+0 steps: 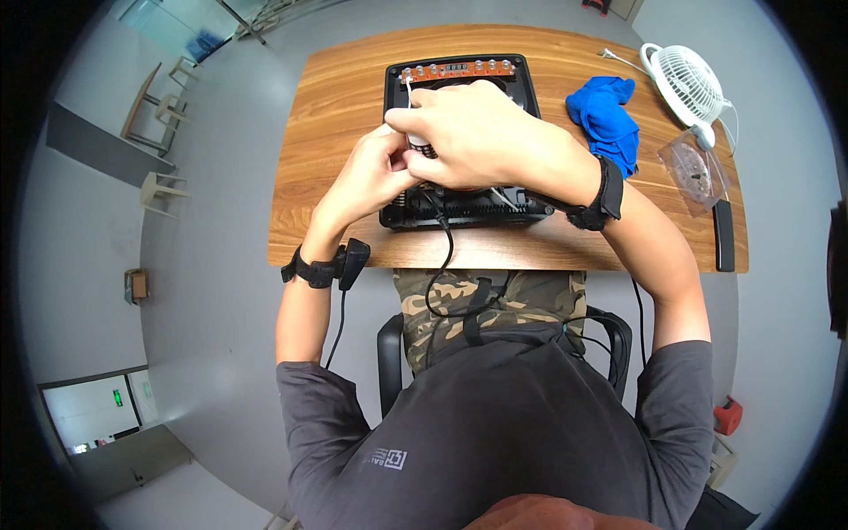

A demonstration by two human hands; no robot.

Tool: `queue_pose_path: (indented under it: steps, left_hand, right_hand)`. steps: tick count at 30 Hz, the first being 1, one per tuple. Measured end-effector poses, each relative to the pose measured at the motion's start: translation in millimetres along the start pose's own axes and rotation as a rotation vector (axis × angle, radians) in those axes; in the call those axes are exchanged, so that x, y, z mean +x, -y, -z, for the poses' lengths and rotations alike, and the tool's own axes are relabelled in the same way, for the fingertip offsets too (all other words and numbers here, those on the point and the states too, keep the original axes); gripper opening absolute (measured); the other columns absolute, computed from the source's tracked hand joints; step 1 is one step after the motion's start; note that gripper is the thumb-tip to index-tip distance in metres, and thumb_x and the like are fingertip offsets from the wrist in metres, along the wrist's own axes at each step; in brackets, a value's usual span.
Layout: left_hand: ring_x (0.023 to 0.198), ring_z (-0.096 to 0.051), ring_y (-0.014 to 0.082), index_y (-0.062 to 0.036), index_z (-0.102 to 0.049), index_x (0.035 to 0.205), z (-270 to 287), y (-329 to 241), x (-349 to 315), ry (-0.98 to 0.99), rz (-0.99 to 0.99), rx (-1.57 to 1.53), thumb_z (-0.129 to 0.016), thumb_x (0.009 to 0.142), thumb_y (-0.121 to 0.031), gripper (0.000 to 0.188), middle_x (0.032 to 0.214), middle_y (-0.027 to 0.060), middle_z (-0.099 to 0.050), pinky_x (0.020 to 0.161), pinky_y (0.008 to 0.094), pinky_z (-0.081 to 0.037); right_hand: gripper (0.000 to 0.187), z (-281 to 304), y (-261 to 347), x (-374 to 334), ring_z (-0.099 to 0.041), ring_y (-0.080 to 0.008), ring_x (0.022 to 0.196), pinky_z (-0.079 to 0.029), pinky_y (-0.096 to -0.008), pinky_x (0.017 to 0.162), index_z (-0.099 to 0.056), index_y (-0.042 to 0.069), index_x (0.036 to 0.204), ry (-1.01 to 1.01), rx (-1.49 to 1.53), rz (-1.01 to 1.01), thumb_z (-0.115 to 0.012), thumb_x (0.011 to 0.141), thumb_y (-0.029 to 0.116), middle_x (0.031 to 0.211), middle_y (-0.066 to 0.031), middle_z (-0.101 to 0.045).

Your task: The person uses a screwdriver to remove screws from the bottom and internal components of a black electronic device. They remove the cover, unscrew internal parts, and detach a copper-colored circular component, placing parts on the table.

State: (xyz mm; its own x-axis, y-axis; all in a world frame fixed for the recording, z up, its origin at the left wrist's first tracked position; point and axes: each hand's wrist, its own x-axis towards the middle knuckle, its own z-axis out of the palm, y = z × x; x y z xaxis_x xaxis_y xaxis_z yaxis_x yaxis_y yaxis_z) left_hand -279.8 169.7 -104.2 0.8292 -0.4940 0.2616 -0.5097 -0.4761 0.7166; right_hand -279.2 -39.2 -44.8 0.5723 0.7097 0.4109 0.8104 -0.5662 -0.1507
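Note:
An opened black appliance housing (532, 93), which looks like an induction cooker, lies on the wooden table in front of me. Along its far edge runs an orange circuit board (442, 73) with round buttons and a small display. Over the left part of the housing my left hand (375, 172) and my right hand (477, 132) meet, both with bent fingers. Between them shows a small white and black part (422, 147), mostly hidden by the fingers. A white wire (409, 86) runs from the board toward my hands. My right hand covers much of the inside.
A black power cord (449, 238) hangs from the housing over the table's near edge. To the right lie a blue cloth (609, 124), a white fan (693, 84), a clear bag (692, 172) with small parts and a black bar-shaped object (724, 234). Chair armrests (389, 362) flank me.

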Motion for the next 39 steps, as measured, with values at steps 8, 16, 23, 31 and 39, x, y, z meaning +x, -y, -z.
queue_pose_path:
  steps: [8,16,23,31,39]
  left_hand:
    - [0.087,-0.068,0.0265,0.0011,-0.063,0.106,-13,-20,5,-0.120,0.071,0.025,-0.085,0.077,-0.018,0.041,0.098,0.0138,-0.069,0.079,0.0362,-0.054]
    - [0.087,-0.067,0.0160,0.0063,-0.062,0.105,-4,-14,-7,-0.005,0.131,-0.118,-0.077,0.082,-0.013,0.033,0.094,0.0157,-0.071,0.074,0.0327,-0.053]
    - [0.082,-0.071,0.0240,0.0005,-0.070,0.095,-12,-20,-4,-0.052,0.108,-0.030,-0.084,0.081,-0.020,0.029,0.092,0.0118,-0.074,0.074,0.0354,-0.055]
    - [0.082,-0.068,0.0172,0.0078,-0.065,0.098,-5,-9,-1,0.080,0.155,-0.072,-0.080,0.084,-0.020,0.034,0.088,0.0165,-0.071,0.074,0.0340,-0.054]
    - [0.085,-0.069,0.0183,-0.0004,-0.065,0.106,-4,-8,-7,0.036,0.108,-0.128,-0.081,0.084,-0.018,0.032,0.094,0.0103,-0.073,0.078,0.0340,-0.054]
  right_hand:
    - [0.034,0,6,10,-0.070,-0.0323,0.067,-0.054,-0.0421,0.060,-0.066,0.008,0.098,0.068,-0.124,-0.141,-0.061,0.092,0.041,0.071,-0.0123,-0.069]
    - [0.025,-3,7,-2,-0.069,-0.0357,0.083,-0.054,-0.0455,0.069,-0.063,0.009,0.099,0.004,0.113,0.074,-0.064,0.090,0.032,0.088,-0.0146,-0.064]
    - [0.052,12,9,15,-0.071,-0.0315,0.066,-0.055,-0.0438,0.060,-0.067,0.007,0.087,0.165,-0.208,-0.090,-0.058,0.095,0.057,0.068,-0.0152,-0.069]
    - [0.023,2,5,4,-0.070,-0.0356,0.072,-0.054,-0.0454,0.061,-0.065,0.006,0.098,0.064,-0.023,-0.015,-0.061,0.089,0.027,0.076,-0.0166,-0.069]
    - [0.038,10,13,11,-0.070,-0.0326,0.064,-0.055,-0.0433,0.061,-0.069,0.006,0.087,0.155,-0.168,-0.095,-0.062,0.092,0.043,0.066,-0.0141,-0.067]
